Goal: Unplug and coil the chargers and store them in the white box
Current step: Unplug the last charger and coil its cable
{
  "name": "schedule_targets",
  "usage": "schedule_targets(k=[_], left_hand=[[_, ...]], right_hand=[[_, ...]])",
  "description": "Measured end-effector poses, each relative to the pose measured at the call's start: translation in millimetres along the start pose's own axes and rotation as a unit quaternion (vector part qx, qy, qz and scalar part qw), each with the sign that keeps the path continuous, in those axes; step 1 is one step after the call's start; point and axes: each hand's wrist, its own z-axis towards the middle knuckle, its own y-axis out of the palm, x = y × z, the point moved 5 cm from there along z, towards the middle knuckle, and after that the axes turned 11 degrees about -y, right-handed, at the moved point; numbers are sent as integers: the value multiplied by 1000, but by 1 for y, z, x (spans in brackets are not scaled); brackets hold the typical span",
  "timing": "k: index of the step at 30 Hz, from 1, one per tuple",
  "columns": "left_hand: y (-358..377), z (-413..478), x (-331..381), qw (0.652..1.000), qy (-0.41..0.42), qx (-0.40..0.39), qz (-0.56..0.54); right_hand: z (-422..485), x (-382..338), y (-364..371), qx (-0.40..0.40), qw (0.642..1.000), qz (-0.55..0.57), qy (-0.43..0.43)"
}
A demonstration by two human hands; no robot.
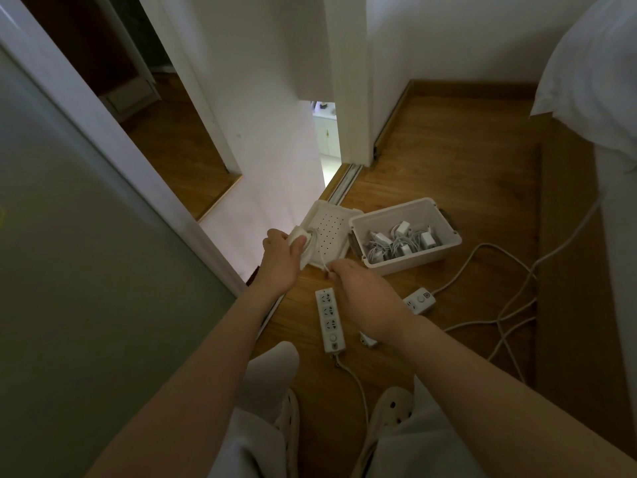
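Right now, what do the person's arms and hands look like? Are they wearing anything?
The left arm and right arm are bare, with no sleeves showing. The left hand and right hand wear no gloves, and no watch, ring or bracelet shows.

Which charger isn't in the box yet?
The charger gripped in the left hand, its cable pinched by the right hand. The other chargers already lie inside the white box.

Just one head cam here, wide-angle, looking forward and steeply down from standing height at the floor (448, 160), hands close in.
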Motion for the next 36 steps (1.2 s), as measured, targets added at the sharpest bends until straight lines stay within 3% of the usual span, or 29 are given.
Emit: schedule_targets(k=[5, 7, 11, 13, 18, 21, 25, 31, 36], left_hand=[[2, -9, 7, 962, -140, -41, -233], [6, -17, 14, 909, -162, -103, -370], [9, -27, 20, 755, -209, -202, -588], [10, -29, 21, 734, -221, -219, -604], [2, -29, 25, 840, -149, -228, -470], [5, -29, 26, 864, -132, -282, -396], [12, -30, 23, 892, -140, -309, -298], [19, -28, 12, 898, -170, -317, -252], [23, -29, 16, 874, -178, -361, -272]], right_hand=[[-1, -21, 8, -44, 996, -5, -78], [0, -19, 8, -34, 997, -5, -75], [2, -3, 13, -45, 998, 5, -54], [3, 6, 13, -44, 998, 33, -35], [0, 25, 6, -52, 999, 2, 10], [0, 28, -1, -39, 998, -46, 19], [0, 27, -7, 9, 998, 28, 55], [0, 33, -7, 45, 975, 200, 84], [-1, 42, -18, 21, 997, 67, 39]])
